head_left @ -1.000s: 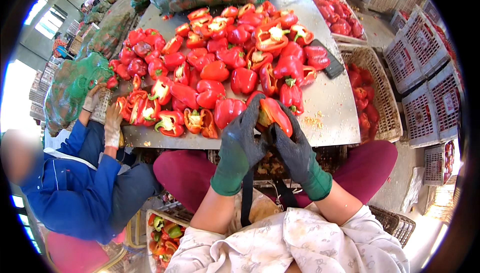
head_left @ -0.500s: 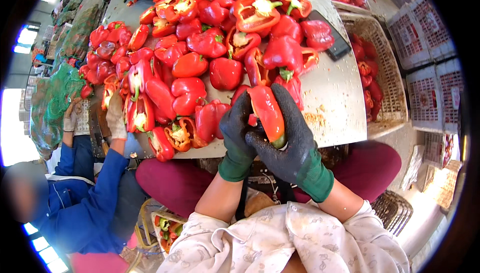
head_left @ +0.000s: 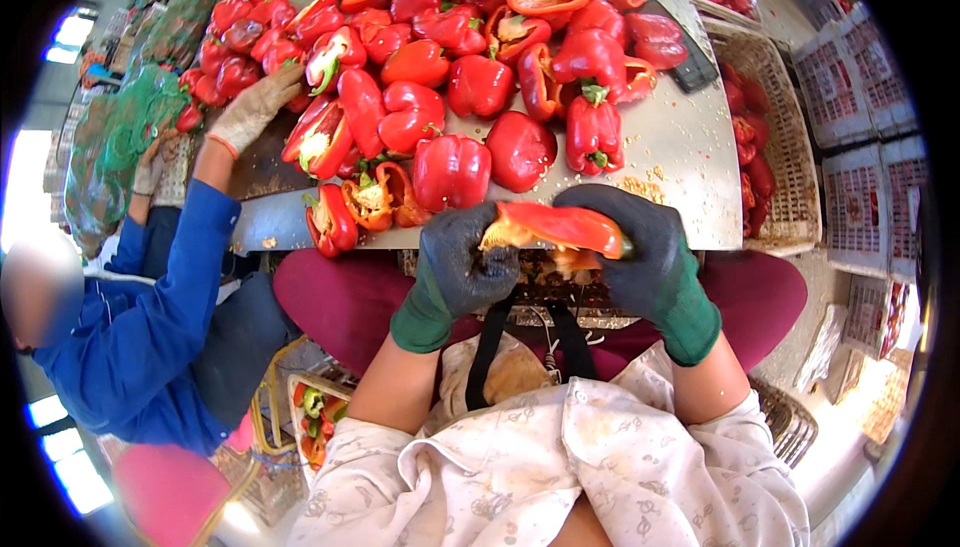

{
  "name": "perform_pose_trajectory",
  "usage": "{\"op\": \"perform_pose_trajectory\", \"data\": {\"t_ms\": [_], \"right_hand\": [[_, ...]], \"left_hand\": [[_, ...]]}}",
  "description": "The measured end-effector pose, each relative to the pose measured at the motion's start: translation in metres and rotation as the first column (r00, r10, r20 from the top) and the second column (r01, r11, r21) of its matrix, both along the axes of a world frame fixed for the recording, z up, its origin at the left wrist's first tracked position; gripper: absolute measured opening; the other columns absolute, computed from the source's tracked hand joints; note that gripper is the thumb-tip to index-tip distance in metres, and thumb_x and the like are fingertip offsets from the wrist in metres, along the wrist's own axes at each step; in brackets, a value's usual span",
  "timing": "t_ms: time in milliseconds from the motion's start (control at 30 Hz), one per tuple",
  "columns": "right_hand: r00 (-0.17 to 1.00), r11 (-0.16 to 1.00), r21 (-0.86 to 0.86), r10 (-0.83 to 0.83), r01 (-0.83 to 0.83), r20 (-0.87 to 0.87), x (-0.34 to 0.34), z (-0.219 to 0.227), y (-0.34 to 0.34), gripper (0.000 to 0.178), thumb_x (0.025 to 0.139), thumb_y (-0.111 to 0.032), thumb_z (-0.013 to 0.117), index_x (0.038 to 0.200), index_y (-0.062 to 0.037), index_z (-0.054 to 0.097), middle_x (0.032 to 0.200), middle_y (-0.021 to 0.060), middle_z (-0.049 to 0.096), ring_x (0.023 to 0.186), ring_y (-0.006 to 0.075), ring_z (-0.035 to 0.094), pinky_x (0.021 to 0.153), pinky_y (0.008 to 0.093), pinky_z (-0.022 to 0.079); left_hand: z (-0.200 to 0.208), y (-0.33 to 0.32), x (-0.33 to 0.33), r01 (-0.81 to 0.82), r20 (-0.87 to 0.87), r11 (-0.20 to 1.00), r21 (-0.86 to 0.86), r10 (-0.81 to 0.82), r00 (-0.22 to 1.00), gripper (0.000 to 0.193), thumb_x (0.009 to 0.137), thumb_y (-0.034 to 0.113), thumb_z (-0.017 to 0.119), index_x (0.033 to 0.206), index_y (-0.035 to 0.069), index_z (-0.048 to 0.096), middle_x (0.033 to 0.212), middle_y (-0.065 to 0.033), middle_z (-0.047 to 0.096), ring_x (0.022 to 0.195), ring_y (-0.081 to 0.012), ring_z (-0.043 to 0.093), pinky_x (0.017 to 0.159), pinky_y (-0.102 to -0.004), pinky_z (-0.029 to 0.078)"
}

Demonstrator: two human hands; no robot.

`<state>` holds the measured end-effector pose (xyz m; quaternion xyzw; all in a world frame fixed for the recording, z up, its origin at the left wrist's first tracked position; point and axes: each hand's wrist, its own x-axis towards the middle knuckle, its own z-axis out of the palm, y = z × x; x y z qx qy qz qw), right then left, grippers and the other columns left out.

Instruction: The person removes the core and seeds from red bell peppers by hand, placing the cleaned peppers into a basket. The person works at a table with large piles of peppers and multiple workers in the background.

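In front of me, just past the near table edge, I hold a cut red pepper [head_left: 560, 225] lying sideways. Pale inner flesh shows at its left end and along its underside. My left hand [head_left: 466, 263], in a black glove with a green cuff, is closed at the pepper's left end. Around the other end, which is dark green, my right hand [head_left: 642, 243] is closed in a matching glove. Two whole red peppers, one squarish [head_left: 452, 174] and one rounder [head_left: 521, 152], sit on the table beyond my hands. An opened pepper [head_left: 332, 221] rests near the front edge.
A heap of whole and split peppers [head_left: 480, 85] covers the metal table [head_left: 690, 177]. A dark flat device [head_left: 690, 67] lies at right. Beside the table stands a crate [head_left: 790, 147] holding peppers. At left, a co-worker's gloved hand [head_left: 255, 112] reaches into the heap.
My hands have moved apart and slightly lower, and the pepper has turned from upright to sideways. The co-worker's hand has moved farther up the heap. Peppers near my hands show rearranged.
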<state>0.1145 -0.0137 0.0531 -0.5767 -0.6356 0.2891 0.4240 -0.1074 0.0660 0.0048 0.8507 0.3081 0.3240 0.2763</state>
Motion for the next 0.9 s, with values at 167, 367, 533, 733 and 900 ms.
{"op": "perform_pose_trajectory", "data": {"t_ms": [167,367,533,733,900], "right_hand": [[0.975,0.974,-0.053,-0.22,0.22,0.012,0.077,-0.027,-0.005,0.039,0.079,0.01,0.062,0.116,-0.0008,0.068,0.11,0.0128,0.073,0.098,0.0221,0.071,0.087,0.0343,0.056],[0.887,0.931,0.141,-0.364,0.337,0.283,0.114,-0.034,-0.029,0.027,0.091,0.0,0.062,0.118,-0.0009,0.063,0.113,0.014,0.07,0.1,0.022,0.07,0.085,0.0341,0.055],[0.483,0.875,-0.389,-0.483,0.288,-0.73,0.027,-0.05,-0.041,0.034,0.096,-0.011,0.058,0.129,0.0003,0.055,0.121,0.016,0.065,0.111,0.0262,0.066,0.091,0.0358,0.054],[0.99,0.954,-0.3,-0.036,-0.006,-0.135,-0.033,-0.055,-0.042,0.058,0.077,0.014,0.056,0.133,-0.0012,0.059,0.116,0.0093,0.069,0.106,0.0184,0.065,0.095,0.031,0.05],[0.871,0.807,-0.506,0.023,-0.306,-0.49,-0.09,-0.021,-0.041,0.057,0.089,0.005,0.054,0.145,0.0009,0.047,0.122,0.0098,0.066,0.106,0.0193,0.066,0.092,0.0299,0.052]], "left_hand": [[-0.012,-0.041,0.0,0.287,-0.524,0.958,-0.011,-0.25,0.814,0.046,0.073,0.04,0.076,0.109,0.013,0.065,0.076,-0.0132,0.067,0.07,-0.0348,0.067,0.065,-0.0472,0.052],[-0.053,-0.069,0.008,-0.068,-0.598,0.948,-0.311,-0.139,0.789,0.059,0.08,0.035,0.073,0.13,0.009,0.055,0.104,-0.0204,0.069,0.086,-0.0381,0.069,0.075,-0.048,0.056],[-0.016,-0.069,0.009,0.008,-0.363,0.905,-0.426,-0.179,0.914,0.059,0.085,0.023,0.071,0.138,0.007,0.052,0.111,-0.0212,0.067,0.093,-0.0366,0.069,0.082,-0.0439,0.055],[-0.017,-0.073,0.006,0.159,0.404,0.865,-0.476,0.054,0.913,0.048,0.093,0.018,0.066,0.139,0.008,0.054,0.109,-0.0141,0.068,0.104,-0.0207,0.066,0.093,-0.034,0.05],[-0.004,-0.094,-0.057,-0.078,0.352,0.889,-0.451,0.258,0.9,0.03,0.086,0.015,0.071,0.116,0.01,0.07,0.106,-0.0156,0.071,0.098,-0.0348,0.068,0.086,-0.0401,0.054]]}}
